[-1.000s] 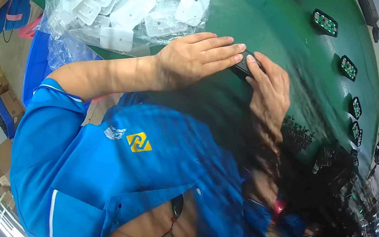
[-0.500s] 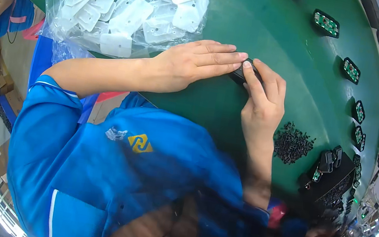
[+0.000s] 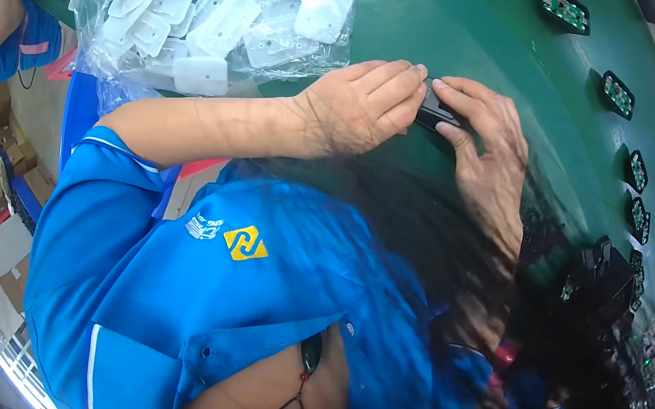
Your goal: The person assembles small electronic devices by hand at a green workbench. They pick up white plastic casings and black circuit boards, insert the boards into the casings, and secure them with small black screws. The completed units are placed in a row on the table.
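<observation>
A small black plastic casing (image 3: 438,112) is held between my two hands above the green table. My left hand (image 3: 370,107) has its fingers folded around the casing's left end. With thumb and fingers, my right hand (image 3: 493,141) pinches the casing from the right side. The palm of the left hand and the casing's far end are hidden from sight. To the left of the hands, a clear plastic bag (image 3: 131,64) holds several translucent white plastic plates (image 3: 224,21).
Black casings with green circuit boards (image 3: 618,95) stand in a row along the right of the green tabletop (image 3: 447,18). Dark hair blurs the lower right, covering much of the small black parts there. A person's blue sleeve (image 3: 40,30) shows at the far left.
My left fingers, stretched flat across the casing before, are now curled at its left end. My right thumb and fingers have spread around its right side, showing more of the casing.
</observation>
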Action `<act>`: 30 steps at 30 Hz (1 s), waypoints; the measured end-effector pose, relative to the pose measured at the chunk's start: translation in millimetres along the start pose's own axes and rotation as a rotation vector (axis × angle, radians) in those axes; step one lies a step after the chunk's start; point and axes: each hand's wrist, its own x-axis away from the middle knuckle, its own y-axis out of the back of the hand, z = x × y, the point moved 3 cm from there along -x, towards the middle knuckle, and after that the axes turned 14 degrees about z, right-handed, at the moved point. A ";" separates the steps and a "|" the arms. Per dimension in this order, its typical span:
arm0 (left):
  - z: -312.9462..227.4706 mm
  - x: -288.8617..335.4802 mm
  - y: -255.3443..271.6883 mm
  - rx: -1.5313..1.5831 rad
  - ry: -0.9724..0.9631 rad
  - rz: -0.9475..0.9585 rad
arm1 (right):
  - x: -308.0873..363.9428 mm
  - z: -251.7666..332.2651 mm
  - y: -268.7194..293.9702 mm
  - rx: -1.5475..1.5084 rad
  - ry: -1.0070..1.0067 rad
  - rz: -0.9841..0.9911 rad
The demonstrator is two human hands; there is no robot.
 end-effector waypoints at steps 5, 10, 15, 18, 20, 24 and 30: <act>-2.5 0.3 -0.4 -0.053 -0.069 -0.025 | 13.9 -2.6 -12.3 0.059 0.053 -0.102; 9.2 9.2 0.5 0.145 -0.074 -0.062 | 20.4 2.8 -20.7 0.105 0.070 -0.186; 27.8 11.0 3.9 0.405 -0.035 -0.038 | 13.4 0.0 -13.2 0.120 0.114 -0.104; 32.5 15.8 1.9 0.342 -0.099 -0.029 | 16.5 8.5 -14.8 0.229 0.110 -0.100; 33.6 17.2 1.9 0.244 -0.117 -0.008 | 18.7 14.3 -17.3 0.312 0.088 -0.100; 26.5 18.0 0.5 0.082 -0.106 0.012 | 20.1 18.5 -18.8 0.443 0.039 -0.070; 3.3 16.4 -1.1 -0.095 -0.049 -0.009 | 23.3 10.2 -38.5 0.397 0.016 -0.258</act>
